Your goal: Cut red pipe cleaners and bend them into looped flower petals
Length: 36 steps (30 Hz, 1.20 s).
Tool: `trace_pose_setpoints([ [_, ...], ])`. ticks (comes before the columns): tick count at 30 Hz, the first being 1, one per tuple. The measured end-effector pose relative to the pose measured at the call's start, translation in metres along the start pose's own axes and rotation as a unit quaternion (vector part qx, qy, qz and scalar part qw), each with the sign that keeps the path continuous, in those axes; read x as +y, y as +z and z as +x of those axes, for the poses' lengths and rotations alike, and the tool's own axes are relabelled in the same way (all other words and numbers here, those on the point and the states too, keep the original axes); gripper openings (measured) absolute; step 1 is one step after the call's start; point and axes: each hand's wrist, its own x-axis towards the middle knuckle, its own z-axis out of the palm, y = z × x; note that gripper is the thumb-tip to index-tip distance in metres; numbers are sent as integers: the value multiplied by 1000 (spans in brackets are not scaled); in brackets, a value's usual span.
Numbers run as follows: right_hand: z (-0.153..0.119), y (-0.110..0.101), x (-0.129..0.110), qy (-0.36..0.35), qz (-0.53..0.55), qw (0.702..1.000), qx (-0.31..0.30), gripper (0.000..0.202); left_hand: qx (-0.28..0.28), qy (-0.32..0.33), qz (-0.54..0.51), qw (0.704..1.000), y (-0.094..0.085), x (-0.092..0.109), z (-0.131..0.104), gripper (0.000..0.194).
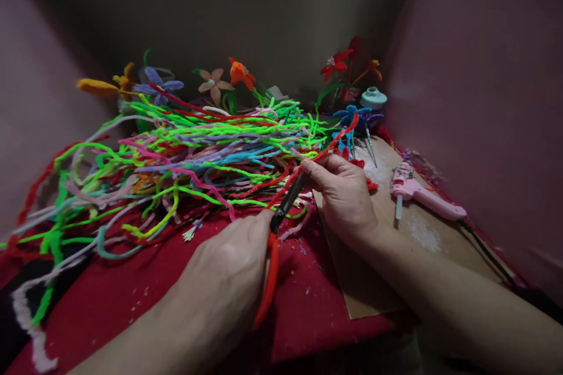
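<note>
My left hand (pixel 233 266) is closed around a pair of scissors (pixel 288 202) with orange-red handles and dark blades. The blades point up and to the right, their tips by the fingers of my right hand (pixel 345 190). Between its thumb and fingers, my right hand pinches a red pipe cleaner (pixel 338 139), which sticks out above the hand and also runs down to the left. Whether the blades touch the pipe cleaner is hard to make out. Just beyond both hands lies a large heap of pipe cleaners (pixel 211 140) in green, pink, purple, blue and red.
A pink glue gun (pixel 426 196) rests on a cardboard sheet (pixel 352 281) at right. Blue flowers (pixel 352 114), orange flowers (pixel 241 72) and red flowers (pixel 336 65) stand at the back near a teal container (pixel 373 98). Small scraps dot the red cloth (pixel 303 316).
</note>
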Motion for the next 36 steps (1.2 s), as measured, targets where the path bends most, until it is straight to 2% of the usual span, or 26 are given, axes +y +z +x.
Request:
trace_pose_setpoints([
  [2, -1, 1, -1, 40, 42, 998, -11, 16, 13, 5, 138, 990, 7, -6, 3, 38],
  [5, -3, 3, -2, 88, 91, 992, -19, 18, 17, 18, 321, 947, 12, -9, 7, 43],
  [10, -4, 5, -6, 112, 109, 987, -29, 13, 7, 27, 433, 901, 10, -2, 7, 43],
  [15, -6, 6, -6, 115, 99, 988, -38, 13, 12, 39, 475, 879, 10, 1, 6, 42],
  [23, -8, 4, -6, 143, 98, 984, -40, 15, 54, 73, 531, 842, 13, 1, 8, 36],
  [36, -8, 6, -7, 185, 121, 975, -32, 9, 76, 89, 513, 851, 17, -4, 7, 30],
])
